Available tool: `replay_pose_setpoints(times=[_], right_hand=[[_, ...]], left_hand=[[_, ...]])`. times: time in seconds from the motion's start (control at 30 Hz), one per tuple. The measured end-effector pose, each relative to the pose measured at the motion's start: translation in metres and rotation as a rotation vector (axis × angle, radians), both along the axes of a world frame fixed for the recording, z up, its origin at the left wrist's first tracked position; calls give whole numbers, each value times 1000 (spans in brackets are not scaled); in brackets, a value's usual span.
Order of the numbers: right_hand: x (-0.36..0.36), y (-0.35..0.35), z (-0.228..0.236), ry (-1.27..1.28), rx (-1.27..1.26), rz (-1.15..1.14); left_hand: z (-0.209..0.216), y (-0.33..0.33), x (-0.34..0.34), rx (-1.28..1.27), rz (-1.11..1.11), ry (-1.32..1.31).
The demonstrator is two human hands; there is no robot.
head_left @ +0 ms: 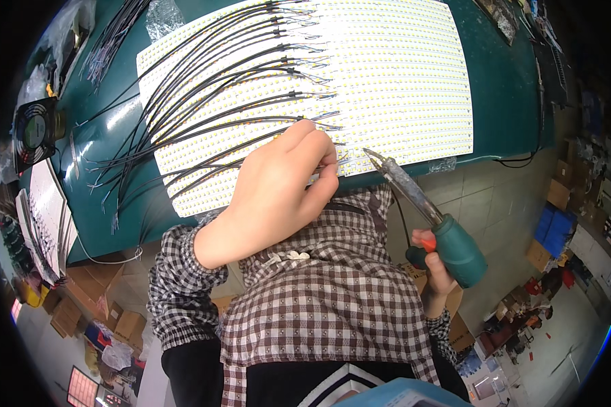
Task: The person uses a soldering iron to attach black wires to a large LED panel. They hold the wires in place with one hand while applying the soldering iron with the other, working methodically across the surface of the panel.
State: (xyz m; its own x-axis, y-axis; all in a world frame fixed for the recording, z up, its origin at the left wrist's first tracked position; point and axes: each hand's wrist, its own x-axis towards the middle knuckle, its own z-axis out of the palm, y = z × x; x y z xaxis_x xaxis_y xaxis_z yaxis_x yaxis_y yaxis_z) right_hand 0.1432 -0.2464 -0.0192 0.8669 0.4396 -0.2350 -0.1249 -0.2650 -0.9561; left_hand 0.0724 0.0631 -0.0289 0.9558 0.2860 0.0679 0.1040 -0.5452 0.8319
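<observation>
Left hand (278, 190) at centre, fingers curled, presses a black wire (251, 146) onto white LED strip panels (387, 74) lying on a green workbench (502, 88) at twelve o'clock. Right hand (436, 271), at four o'clock, grips a green-handled soldering iron (428, 210), tip just beside the left fingertips.

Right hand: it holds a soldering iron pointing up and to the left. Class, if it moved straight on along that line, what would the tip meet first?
Probably the near edge of the LED strip panel, close to the left hand fingertips; depth is uncertain.
</observation>
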Motion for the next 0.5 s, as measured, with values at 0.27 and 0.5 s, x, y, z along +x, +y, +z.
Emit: replay_pose_setpoints(times=[0.27,0.5], right_hand=[[-2,-2,0,-90,-107,26],[1,0,-2,-131,-92,108]], left_hand=[[2,3,4,70,-11,70],[2,2,2,68,-18,56]])
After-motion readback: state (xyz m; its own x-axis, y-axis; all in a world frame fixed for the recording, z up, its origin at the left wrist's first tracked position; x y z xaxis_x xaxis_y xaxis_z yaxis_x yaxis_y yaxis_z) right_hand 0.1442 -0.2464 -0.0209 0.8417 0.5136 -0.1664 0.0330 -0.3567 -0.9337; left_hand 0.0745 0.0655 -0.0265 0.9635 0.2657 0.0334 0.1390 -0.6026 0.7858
